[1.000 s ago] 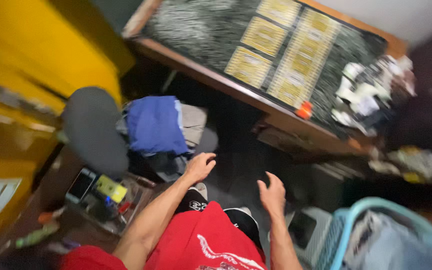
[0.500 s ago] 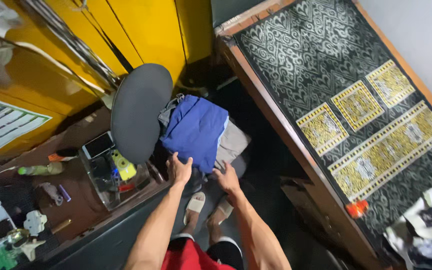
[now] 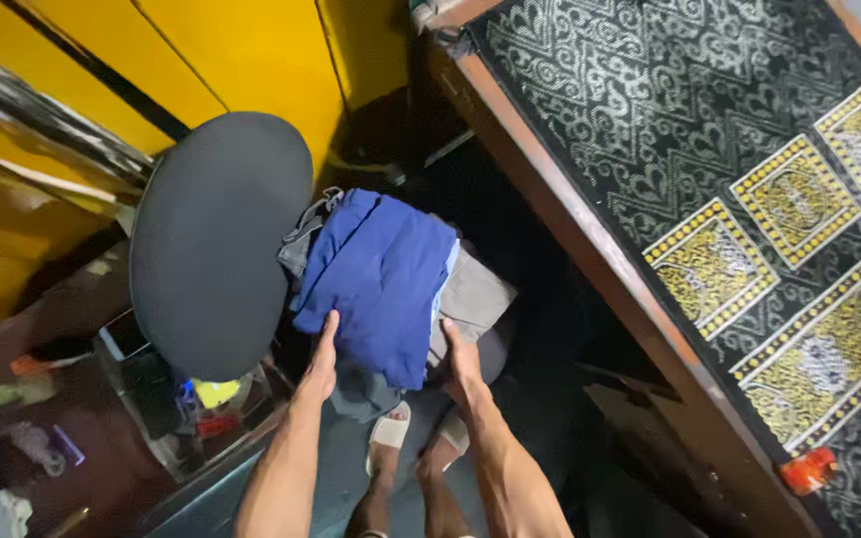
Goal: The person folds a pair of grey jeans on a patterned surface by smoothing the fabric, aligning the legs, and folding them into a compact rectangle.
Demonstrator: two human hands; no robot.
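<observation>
- Clothes (image 3: 376, 279), a heap piled on the seat of a desk chair, blue garment on top, grey (image 3: 475, 299) and darker pieces showing beneath and at the edges.
- Left hand (image 3: 321, 364) pressed against the near-left edge of the blue garment, fingers (image 3: 329, 334) stretched out flat along the cloth rather than curled; no pinch of fabric visible, so touching, not clutching, as far as can be told.
- Right hand (image 3: 462, 367) set at the near-right edge, where blue cloth overhangs the grey piece; fingers partly tucked under the hem, hidden there, so open or closed cannot be told for sure.
- Placed one on each side, likely to bracket the heap so nothing slides off the seat.
- Forearms running down to the bottom edge, roughly parallel, narrowing toward the pile.
- Below the hands, two feet in pale sandals (image 3: 391, 430) on the dark floor, just in front of the chair.
- Round dark chair back (image 3: 221, 244) standing left of the heap, touching it, keeping the clothes from spilling that way.
- Further left, low clear bin (image 3: 206, 413) with yellow and red oddments, on a cluttered brown desk.
- Yellow cupboard doors (image 3: 251, 60) behind.
- Right side filled by a bed with a black-and-white patterned cover (image 3: 670, 130), wooden rail (image 3: 590, 249) alongside, small orange object (image 3: 807, 470) on its near end.
</observation>
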